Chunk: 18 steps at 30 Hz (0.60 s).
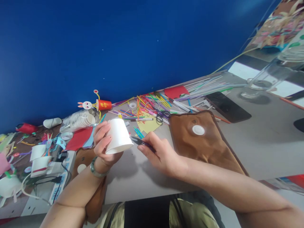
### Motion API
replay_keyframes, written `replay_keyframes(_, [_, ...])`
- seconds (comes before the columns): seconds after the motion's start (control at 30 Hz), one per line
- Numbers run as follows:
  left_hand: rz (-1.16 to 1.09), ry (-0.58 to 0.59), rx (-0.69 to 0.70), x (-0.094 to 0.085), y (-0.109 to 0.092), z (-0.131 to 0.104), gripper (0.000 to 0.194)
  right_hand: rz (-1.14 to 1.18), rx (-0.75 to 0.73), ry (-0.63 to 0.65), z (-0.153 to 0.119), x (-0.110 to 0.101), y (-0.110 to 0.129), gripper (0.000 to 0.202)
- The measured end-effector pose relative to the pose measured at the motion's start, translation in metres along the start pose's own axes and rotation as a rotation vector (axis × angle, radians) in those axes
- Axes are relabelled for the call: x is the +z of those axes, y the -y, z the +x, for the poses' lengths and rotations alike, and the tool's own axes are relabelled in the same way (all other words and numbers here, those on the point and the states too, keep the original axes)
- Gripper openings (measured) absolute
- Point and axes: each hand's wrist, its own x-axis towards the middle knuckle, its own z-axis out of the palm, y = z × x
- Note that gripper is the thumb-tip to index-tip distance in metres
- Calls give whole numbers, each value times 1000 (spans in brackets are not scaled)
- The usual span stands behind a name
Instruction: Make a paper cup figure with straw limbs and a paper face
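Observation:
A plain white paper cup [118, 134] is in my left hand [103, 141], tilted, its rim pointing down toward me. The fingers wrap round its left side, and a jade-coloured bangle sits on that wrist. My right hand [163, 153] is closed on a slim black tool [142, 142] that looks like a utility knife. Its tip is at the cup's right side, near the rim; whether it touches or pierces the wall I cannot tell. Beyond the hands, black-handled scissors [162, 117] lie on a yellow paper sheet [148, 124].
Colourful pens and sticks [142, 109] are heaped along the blue wall. A brown bag [192, 136] lies at right, with a phone [228, 106] and glass jar [263, 79] beyond. At left are stacked cups [80, 122], a rabbit-decorated red cup [104, 104] and a power strip [59, 183].

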Motion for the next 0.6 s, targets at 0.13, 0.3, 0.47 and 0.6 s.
replay_keyframes(0.13, [-39,32,-13,-2,-1,0,33,0,-17,-10,-1,1,-1,20])
replay_keyframes(0.3, [-65,30,-45,-4,-3,-2,45,2,-17,-22,-2,1,-1,19])
replay_keyframes(0.47, [-130,33,-82,-5,-3,-2,45,9,-16,-26,-1,2,-1,18])
replay_keyframes(0.6, [-20,75,-88,-6,1,-7,41,11,-5,-22,-1,3,-1,18])
